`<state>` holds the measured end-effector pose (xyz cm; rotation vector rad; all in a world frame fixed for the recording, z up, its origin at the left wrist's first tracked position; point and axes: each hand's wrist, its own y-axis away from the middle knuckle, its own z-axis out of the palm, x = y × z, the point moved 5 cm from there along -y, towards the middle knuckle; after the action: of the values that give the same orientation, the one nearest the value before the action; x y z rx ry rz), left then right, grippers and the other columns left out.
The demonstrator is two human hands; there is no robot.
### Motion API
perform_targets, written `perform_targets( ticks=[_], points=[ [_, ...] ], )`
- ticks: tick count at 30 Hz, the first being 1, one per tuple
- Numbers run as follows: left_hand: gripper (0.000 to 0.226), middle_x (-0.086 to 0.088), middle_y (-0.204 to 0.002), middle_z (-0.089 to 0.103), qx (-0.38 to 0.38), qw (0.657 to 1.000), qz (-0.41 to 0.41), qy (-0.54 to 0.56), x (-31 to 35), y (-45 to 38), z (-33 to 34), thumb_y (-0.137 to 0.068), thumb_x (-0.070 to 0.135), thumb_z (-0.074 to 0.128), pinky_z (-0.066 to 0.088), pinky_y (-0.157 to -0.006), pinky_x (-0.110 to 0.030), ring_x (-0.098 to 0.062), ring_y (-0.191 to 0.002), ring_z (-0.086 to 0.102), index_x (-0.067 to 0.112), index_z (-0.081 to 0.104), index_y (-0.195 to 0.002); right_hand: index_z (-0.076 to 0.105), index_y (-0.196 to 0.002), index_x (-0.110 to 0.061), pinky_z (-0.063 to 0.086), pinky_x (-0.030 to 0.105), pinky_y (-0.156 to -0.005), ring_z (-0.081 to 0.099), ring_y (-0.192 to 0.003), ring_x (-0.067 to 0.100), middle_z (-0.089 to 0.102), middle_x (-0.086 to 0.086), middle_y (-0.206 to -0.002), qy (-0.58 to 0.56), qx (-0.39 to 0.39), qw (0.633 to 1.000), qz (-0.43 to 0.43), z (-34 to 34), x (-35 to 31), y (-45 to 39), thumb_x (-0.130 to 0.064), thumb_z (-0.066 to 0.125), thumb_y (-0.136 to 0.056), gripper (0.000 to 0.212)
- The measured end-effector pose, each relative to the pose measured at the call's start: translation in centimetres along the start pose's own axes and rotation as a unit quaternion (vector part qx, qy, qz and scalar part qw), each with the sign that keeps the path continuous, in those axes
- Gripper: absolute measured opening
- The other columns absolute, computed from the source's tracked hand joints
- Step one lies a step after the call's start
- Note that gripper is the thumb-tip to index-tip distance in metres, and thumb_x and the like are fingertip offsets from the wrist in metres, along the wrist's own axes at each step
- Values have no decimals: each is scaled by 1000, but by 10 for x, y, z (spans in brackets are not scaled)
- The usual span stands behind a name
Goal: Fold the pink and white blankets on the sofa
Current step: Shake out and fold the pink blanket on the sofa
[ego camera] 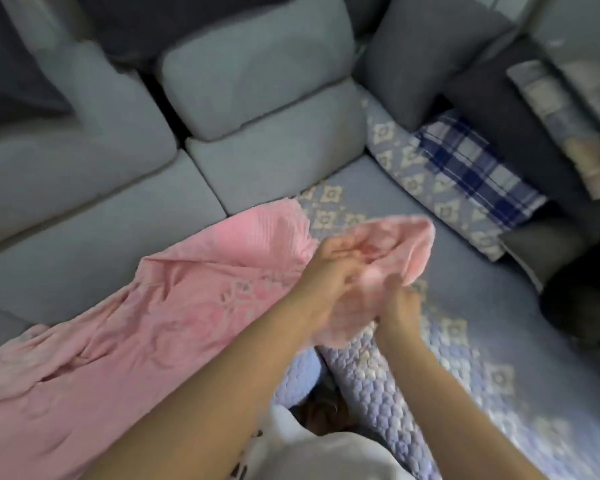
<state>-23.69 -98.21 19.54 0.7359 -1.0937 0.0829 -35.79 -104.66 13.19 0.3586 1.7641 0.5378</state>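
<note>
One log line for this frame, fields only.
stage: gathering end | left hand: grips pink blanket | right hand: grips it | sofa: rest spread

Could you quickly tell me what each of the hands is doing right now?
Left hand: grips the pink blanket.
Right hand: grips the same blanket.

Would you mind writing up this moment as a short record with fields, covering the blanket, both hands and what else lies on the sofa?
setting: grey sofa, seen from above
pink blanket: spread loosely across the seat, creased, one end lifted
left hand: grips the lifted end
right hand: grips the same end, close beside the left
under the hands: blue quilted cover with a pale flower pattern
far right: blue plaid cloth on the quilted cover, below a grey cushion
white blanket: not clearly in view
fold state: not yet folded
</note>
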Motion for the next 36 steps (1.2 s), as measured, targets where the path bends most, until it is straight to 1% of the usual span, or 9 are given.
perform_targets(
  ticks=[3,6,8,12,16,22,27,30,36],
  points=[
    [21,-5,-96,67,45,968,38,-243,-63,39,-57,-74,36,64,56,-83,-51,-31,-88,66,25,58,-92,60,-104,-2,53,29,-71,61,-88,27,61,4,-85,-103,58,990,77,-52,-15,6,-23,54,-97,23],
    [36,1,-110,61,81,876,92,-466,-142,94,-96,-78,41,52,49,-88,-37,-26,-103,59,22,62,-107,56,-94,-13,42,43,-109,54,-118,23,65,-7,-92,-103,-54,968,222,-58,-9,21,-32,55,-91,20],
    [59,2,-127,52,88,829,69,-547,-186,120,-111,-80,48,56,44,-98,-35,-24,-116,50,24,51,-133,61,-114,-8,46,44,-97,58,-116,22,67,6,-110,-262,-8,923,281,-63,-6,30,-25,36,-105,32],
    [92,-2,-147,31,72,825,16,-561,-221,141,-109,-85,62,61,39,-107,-38,-25,-133,38,22,17,-155,47,-75,-8,44,23,-57,43,-53,11,47,1,-62,-405,-60,862,298,-47,-8,76,-8,27,-105,36],
    [84,-7,-135,45,148,840,123,-507,-189,145,-81,-84,59,64,45,-99,-35,-25,-123,49,11,34,-146,47,-67,-7,26,4,-67,15,-62,-3,34,-8,-65,-471,-205,788,339,-26,-13,131,6,37,-83,23],
    [38,-4,-93,72,270,892,16,-363,-151,122,-100,-81,46,71,54,-78,-42,-34,-92,67,27,57,-111,58,-122,4,49,50,-68,68,-80,33,68,16,-113,-344,-211,881,250,-42,-53,117,-21,44,-107,32],
    [20,24,-91,72,-23,953,-43,-299,-143,139,-57,-85,39,73,53,-73,-20,5,-82,67,37,63,-102,53,-135,-5,50,43,-93,63,-116,24,65,12,-130,-255,-209,940,89,-101,-55,21,-26,45,-106,36],
    [26,20,-96,72,-122,915,-131,-362,-158,147,-27,-83,50,70,51,-77,-19,1,-90,68,33,65,-102,50,-143,-8,45,46,-109,58,-129,28,60,15,-139,-228,-260,918,194,-141,-6,-17,-38,32,-109,48],
    [38,7,-110,68,-79,891,-155,-419,-198,138,35,-77,31,66,48,-74,-25,-12,-96,64,29,60,-114,46,-115,15,44,50,-103,61,-98,39,59,28,-99,-39,-150,905,396,-189,128,-22,-59,65,-83,83]
  ],
)
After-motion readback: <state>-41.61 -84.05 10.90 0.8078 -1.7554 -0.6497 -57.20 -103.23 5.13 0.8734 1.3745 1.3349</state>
